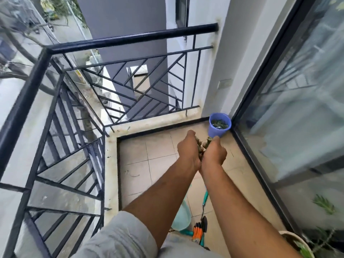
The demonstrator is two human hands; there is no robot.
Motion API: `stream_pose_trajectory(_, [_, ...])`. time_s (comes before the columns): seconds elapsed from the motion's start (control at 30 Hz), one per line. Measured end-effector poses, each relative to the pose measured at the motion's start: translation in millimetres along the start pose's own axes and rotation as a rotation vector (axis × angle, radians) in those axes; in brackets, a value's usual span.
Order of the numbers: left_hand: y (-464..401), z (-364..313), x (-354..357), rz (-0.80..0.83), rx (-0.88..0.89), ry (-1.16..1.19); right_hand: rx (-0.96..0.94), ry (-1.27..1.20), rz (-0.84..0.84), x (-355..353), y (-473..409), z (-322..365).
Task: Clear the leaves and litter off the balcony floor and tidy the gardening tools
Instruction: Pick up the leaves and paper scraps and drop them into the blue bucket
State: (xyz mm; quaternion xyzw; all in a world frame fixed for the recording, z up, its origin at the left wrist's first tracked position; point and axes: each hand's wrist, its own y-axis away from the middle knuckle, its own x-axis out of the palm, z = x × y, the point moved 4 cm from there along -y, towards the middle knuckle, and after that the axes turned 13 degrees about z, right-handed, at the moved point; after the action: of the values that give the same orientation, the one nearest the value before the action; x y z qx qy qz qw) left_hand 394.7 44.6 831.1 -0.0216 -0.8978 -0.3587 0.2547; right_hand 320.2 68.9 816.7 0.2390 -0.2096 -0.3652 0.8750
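Observation:
My left hand (188, 150) and my right hand (215, 153) are cupped together over the tiled balcony floor (149, 164), holding a clump of leaves and litter (202, 146) between them. A blue bucket (219, 126) with leaf debris inside stands in the far corner, just beyond my hands. Below my arms lie gardening tools: orange-handled pruning shears (198, 232) and a teal-handled hand tool (204, 199). A thin twig (133, 175) lies on the tiles at the left.
A black metal railing (130, 39) fences the balcony at the left and far side, on a pale kerb (111, 164). Glass sliding doors (288, 118) run along the right. A light green basin (181, 217) sits under my left arm. A potted plant (297, 243) is at the bottom right.

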Motion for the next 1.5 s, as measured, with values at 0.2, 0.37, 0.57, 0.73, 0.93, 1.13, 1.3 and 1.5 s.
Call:
stream_pose_trajectory(0.2, [-66.1,-39.1,19.0,0.026,-0.049,-0.020,-0.009,-0.037,-0.055,46.5,-51.7,22.9])
stream_pose_trajectory(0.37, [-130.9,-97.2,42.5,0.101,-0.095,-0.068,-0.044,-0.091,-0.140,106.6,-98.7,56.9])
stream_pose_trajectory(0.57, [-185.5,-177.3,66.3,0.208,-0.157,-0.134,-0.101,-0.161,-0.228,182.4,-133.2,97.0])
stream_pose_trajectory(0.73, [-214.5,-204.2,86.4,0.265,-0.192,-0.078,-0.134,-0.241,-0.268,208.1,-158.8,121.5])
stream_pose_trajectory(0.93, [-250.9,-203.5,124.6,0.312,-0.242,-0.079,-0.148,-0.312,-0.361,199.7,-202.4,144.2])
stream_pose_trajectory(1.13, [-308.6,-191.3,175.6,0.329,-0.275,-0.100,-0.158,-0.396,-0.411,182.8,-276.8,164.1])
stream_pose_trajectory(1.3, [-378.8,-163.8,237.4,0.295,-0.323,-0.104,-0.115,-0.477,-0.453,151.3,-366.0,185.8])
stream_pose_trajectory(1.5, [-455.9,-129.6,313.2,0.236,-0.344,-0.078,-0.009,-0.539,-0.381,118.8,-479.5,207.7])
